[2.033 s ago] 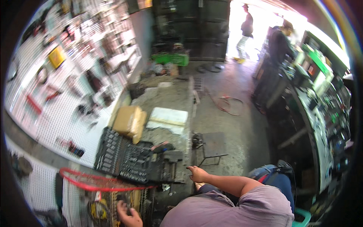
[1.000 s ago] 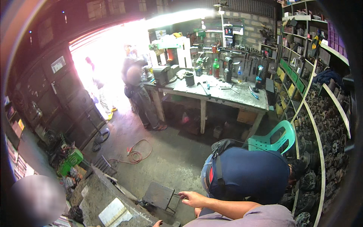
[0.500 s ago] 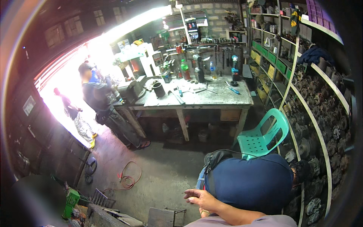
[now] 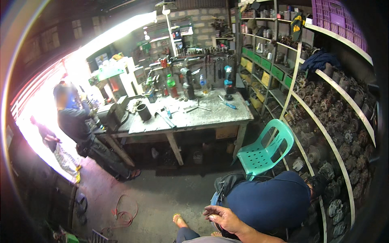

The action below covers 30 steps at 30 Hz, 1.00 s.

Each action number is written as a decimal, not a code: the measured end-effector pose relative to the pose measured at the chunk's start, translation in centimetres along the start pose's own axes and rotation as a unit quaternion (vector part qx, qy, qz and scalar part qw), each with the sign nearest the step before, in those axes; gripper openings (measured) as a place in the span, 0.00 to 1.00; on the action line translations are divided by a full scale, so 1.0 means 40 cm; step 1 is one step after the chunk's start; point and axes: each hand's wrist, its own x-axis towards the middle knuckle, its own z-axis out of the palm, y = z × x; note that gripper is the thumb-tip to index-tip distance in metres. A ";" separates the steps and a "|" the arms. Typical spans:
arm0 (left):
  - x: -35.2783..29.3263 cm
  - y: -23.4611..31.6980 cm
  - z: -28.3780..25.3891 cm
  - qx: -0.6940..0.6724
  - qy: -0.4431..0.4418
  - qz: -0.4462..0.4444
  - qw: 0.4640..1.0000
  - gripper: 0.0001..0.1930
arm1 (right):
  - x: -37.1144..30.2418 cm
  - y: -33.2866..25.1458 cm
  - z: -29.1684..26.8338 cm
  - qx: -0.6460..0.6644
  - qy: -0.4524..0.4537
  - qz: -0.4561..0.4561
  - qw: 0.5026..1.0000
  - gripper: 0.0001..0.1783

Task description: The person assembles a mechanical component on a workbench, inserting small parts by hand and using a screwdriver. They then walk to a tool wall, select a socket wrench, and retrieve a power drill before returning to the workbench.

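My right hand (image 4: 223, 218) reaches in from the lower right, its fingertips dark with grime. Its fingers are loosely bent, thumb apart, and nothing shows in them. Just beyond and to the right of it, a person in a dark blue shirt (image 4: 269, 200) bends low beside the shelving. Whether my hand touches that person's clothing I cannot tell. My left hand is out of view. A green plastic chair (image 4: 259, 156) stands behind the bent person.
A workbench (image 4: 194, 117) holds bottles, a cordless power tool (image 4: 229, 79), a hammer (image 4: 165, 120) and a metal cylinder (image 4: 143, 112). Another person (image 4: 75, 121) stands at its left end. Racks of metal parts (image 4: 336, 117) line the right. A red cable (image 4: 127, 216) lies on the floor.
My view has turned right and forward, so bench and chair sit further left and lower. The fingers of my right hand have curled more. My leg and foot have come into view.
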 end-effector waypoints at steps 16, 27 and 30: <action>0.577 -0.167 -0.763 0.054 0.065 -0.004 0.996 0.31 | 0.635 0.008 0.395 -0.295 0.015 -0.104 0.950 0.27; 0.862 0.087 -0.766 0.002 -0.044 -0.023 0.999 0.27 | 0.897 -0.106 0.186 -0.477 -0.029 -0.050 0.877 0.29; 0.947 0.223 -0.802 0.000 -0.041 0.018 0.999 0.27 | 0.991 -0.184 0.111 -0.479 -0.027 -0.037 0.877 0.30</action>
